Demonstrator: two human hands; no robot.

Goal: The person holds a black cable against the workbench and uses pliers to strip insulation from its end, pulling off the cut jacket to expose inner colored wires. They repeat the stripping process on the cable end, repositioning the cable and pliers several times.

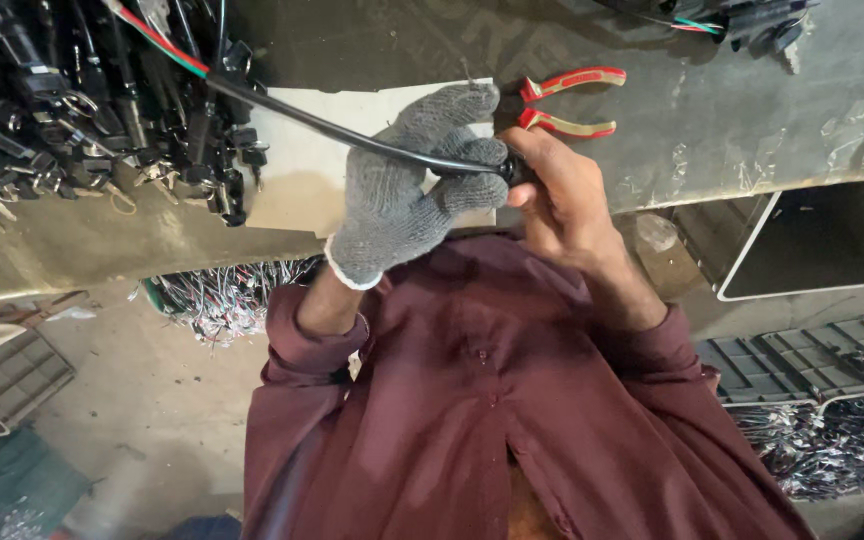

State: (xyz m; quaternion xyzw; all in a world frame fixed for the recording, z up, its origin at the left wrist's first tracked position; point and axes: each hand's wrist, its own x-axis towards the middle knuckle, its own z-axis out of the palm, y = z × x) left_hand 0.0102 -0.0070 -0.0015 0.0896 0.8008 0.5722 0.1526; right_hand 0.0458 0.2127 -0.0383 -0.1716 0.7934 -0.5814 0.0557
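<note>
My left hand (414, 178), in a grey knit glove, is closed around a black sheathed cable (342, 132) that runs up to the left, where red, white and green wires show at its far end. My bare right hand (560, 195) grips the near end of the same cable, right against the gloved fingers. Pliers with red and cream handles (564, 102) lie on the worn workbench (712, 110) just beyond my right hand. A pale sheet of card (297, 165) lies under my left hand.
A heap of black cable assemblies with metal connectors (82, 100) fills the bench's left part. More black parts with wires (752, 20) lie at the far right. Below the bench are bundles of coloured wires (217, 300), a dark bin (812, 240) and grey trays (802, 360).
</note>
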